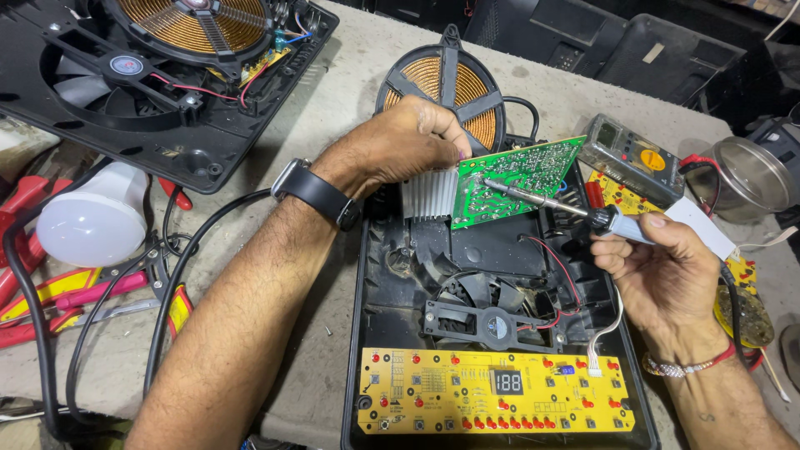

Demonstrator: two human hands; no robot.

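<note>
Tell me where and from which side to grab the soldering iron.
Grip the soldering iron by its pale insulated handle, behind the dark collar, coming from the right, as the right hand does. The bare metal shaft slants left to the green circuit board, which the left hand tilts up, so that end is likely hot and crowded. The cord leaves the handle's rear end.

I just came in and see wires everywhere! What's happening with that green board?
A person's left hand holds a green circuit board tilted up over an opened black appliance case. The right hand holds a soldering iron, its tip touching the board. A yellow control panel lies at the case's near end, and a copper coil sits behind.
</note>
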